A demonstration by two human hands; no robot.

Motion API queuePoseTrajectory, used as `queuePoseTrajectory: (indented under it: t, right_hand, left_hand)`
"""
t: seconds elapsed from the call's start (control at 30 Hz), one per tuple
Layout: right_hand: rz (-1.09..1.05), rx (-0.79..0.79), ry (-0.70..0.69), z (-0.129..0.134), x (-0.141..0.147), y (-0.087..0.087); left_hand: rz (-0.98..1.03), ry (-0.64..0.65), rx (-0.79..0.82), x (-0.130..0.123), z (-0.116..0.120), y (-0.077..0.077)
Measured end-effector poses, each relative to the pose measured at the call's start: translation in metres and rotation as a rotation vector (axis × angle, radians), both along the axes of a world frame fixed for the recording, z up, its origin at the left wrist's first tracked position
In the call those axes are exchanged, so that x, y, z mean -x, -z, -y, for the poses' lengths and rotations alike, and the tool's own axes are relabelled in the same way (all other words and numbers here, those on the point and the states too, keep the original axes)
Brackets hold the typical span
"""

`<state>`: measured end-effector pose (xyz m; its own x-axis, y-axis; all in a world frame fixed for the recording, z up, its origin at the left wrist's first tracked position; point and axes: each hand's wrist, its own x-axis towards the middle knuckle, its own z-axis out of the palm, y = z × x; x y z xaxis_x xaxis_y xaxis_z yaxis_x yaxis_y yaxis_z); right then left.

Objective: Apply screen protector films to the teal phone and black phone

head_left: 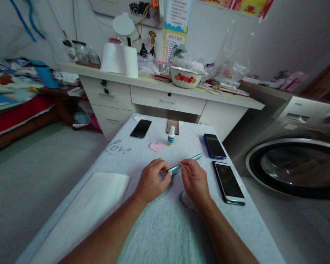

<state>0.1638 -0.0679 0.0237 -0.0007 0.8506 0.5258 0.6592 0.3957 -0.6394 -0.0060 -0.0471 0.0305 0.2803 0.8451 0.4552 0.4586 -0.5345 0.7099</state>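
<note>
Both hands hold a slim, shiny teal object [197, 157] over the middle of the table. It looks like a narrow bar, slanting up to the right, and I cannot tell its exact kind. The fingers and thumb of my left hand [154, 179] close on its near left end. Partway along it, my right hand [194, 178] pinches it, leaving the far end sticking out. A small white bottle with a blue and orange label [171, 136] stands upright just beyond the hands. Beside the right forearm lies a white-framed phone [228, 181]; a dark phone [215, 146] rests behind it.
A black phone [141, 128] and a brownish phone or case [173, 125] lie at the table's far end. White paper [90, 209] covers the near left of the cloth [148, 238]. Behind stands a white desk [154, 96] with a floral bowl [185, 77]; a washing machine [297, 157] is at right.
</note>
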Motion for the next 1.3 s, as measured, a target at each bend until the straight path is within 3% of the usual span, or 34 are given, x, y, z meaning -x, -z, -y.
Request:
queuePoseTrajectory:
  t: [1.3]
  right_hand:
    - [-0.021,0.018,0.013,0.0003,-0.0009,-0.0005]
  left_hand:
    - [-0.004,-0.007,-0.013,-0.0002,0.0005,0.0002]
